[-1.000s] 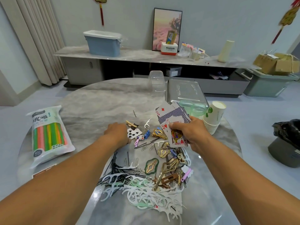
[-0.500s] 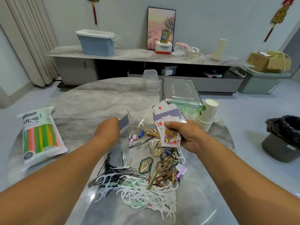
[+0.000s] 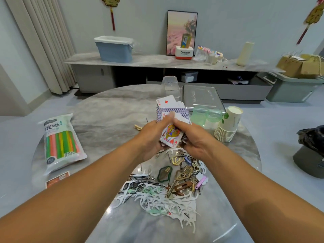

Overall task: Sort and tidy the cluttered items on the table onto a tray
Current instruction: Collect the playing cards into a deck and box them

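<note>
Both hands meet above the desk point(image 3: 108, 109): the left hand point(image 3: 149, 135) and right hand point(image 3: 194, 137) each grip the fanned playing cards point(image 3: 171, 120). Hair clips point(image 3: 182, 172) and floss picks point(image 3: 157, 199) lie nearer; the metal tray point(image 3: 201, 97) sits far right.

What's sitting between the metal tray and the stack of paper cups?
In the head view, a translucent green container lies between the metal tray and the stack of paper cups, overlapping the tray's near right corner.
</note>
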`<action>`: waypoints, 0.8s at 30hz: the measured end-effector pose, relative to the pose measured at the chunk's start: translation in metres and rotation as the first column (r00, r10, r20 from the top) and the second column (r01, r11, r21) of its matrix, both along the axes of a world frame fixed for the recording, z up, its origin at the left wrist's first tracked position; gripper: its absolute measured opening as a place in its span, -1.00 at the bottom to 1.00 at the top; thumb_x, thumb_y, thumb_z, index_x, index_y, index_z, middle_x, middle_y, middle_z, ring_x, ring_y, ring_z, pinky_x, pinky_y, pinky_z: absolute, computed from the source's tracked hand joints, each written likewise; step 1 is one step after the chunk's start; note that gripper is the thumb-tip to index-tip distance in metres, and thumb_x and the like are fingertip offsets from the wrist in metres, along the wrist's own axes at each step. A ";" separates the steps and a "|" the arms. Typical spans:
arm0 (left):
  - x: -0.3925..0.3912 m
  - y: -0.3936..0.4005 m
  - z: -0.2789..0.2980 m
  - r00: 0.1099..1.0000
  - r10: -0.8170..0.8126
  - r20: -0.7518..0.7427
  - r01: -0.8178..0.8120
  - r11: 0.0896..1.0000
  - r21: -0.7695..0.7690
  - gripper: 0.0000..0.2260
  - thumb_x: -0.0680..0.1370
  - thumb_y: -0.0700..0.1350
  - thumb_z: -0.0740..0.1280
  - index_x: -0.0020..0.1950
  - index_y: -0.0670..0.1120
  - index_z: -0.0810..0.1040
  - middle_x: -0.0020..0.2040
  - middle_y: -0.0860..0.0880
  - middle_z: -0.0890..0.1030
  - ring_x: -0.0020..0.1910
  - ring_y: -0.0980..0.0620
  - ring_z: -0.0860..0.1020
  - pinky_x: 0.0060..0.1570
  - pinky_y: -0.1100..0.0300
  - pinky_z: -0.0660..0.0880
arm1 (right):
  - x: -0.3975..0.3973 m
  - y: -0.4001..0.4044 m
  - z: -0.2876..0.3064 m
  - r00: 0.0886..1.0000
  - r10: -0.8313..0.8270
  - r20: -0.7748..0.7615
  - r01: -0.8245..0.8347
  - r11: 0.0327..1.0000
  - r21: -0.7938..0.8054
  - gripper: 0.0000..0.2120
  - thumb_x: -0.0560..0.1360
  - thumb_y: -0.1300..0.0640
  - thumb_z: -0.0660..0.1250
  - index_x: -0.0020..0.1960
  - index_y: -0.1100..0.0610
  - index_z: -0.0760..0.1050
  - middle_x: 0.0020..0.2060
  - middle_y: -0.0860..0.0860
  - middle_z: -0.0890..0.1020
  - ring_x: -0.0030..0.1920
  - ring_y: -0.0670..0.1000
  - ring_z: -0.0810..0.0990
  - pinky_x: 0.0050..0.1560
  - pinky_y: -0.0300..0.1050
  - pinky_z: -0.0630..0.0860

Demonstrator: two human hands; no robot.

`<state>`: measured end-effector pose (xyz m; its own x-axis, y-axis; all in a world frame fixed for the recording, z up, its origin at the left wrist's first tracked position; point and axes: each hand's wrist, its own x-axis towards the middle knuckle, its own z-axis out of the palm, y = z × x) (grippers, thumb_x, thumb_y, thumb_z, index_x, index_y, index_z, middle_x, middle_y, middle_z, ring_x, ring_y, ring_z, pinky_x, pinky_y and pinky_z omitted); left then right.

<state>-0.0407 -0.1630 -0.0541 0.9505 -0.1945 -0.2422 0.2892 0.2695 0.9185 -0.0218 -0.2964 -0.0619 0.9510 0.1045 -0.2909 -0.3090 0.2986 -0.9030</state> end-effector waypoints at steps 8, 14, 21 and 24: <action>-0.014 0.009 0.004 0.989 0.145 -0.024 -0.147 0.981 -0.129 -0.70 0.59 -0.16 0.39 0.33 -0.14 0.55 0.10 -0.15 0.70 -0.10 -0.08 0.70 -0.21 0.07 0.65 | -0.021 0.014 0.001 0.990 0.113 0.083 -0.101 0.986 -0.135 -0.65 0.67 -0.05 0.25 0.38 0.07 0.45 0.19 0.17 0.67 0.19 0.20 0.65 0.32 0.27 0.51; -0.022 0.045 0.005 0.925 0.375 -0.055 -0.379 0.917 -0.121 -0.65 0.54 -0.20 0.46 0.31 -0.14 0.50 0.05 -0.15 0.72 -0.11 -0.12 0.72 -0.27 0.00 0.65 | -0.055 0.000 -0.003 0.896 0.366 0.252 -0.129 0.756 -0.641 -0.39 0.58 -0.40 0.13 0.52 -0.14 0.28 0.40 -0.05 0.48 0.34 -0.05 0.49 0.31 -0.01 0.44; -0.045 0.106 -0.020 0.864 0.488 -0.122 -0.490 0.872 0.020 -0.71 0.53 -0.20 0.46 0.25 -0.11 0.56 0.01 -0.11 0.73 -0.16 -0.08 0.72 -0.28 0.02 0.64 | -0.117 -0.028 -0.091 0.480 0.877 0.024 0.039 0.007 -0.999 -0.21 0.47 -0.56 0.06 0.61 -0.26 0.06 0.58 -0.12 0.15 0.59 -0.10 0.03 0.60 0.13 -0.12; -0.049 0.113 -0.019 0.872 0.475 -0.123 -0.476 0.879 0.020 -0.75 0.53 -0.19 0.47 0.20 -0.10 0.58 -0.02 -0.10 0.74 -0.18 -0.07 0.73 -0.32 0.04 0.64 | -0.124 -0.026 -0.112 0.467 0.884 -0.011 0.093 -0.062 -0.994 -0.22 0.47 -0.60 -0.02 0.60 -0.34 -0.08 0.64 -0.15 -0.03 0.62 -0.12 -0.17 0.58 0.11 -0.33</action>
<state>-0.0893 -0.0500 -0.0728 0.8926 0.2702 -0.3609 0.2317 0.4118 0.8813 -0.1460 -0.3224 -0.1742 0.7094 0.7000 -0.0822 0.6777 -0.7095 -0.1932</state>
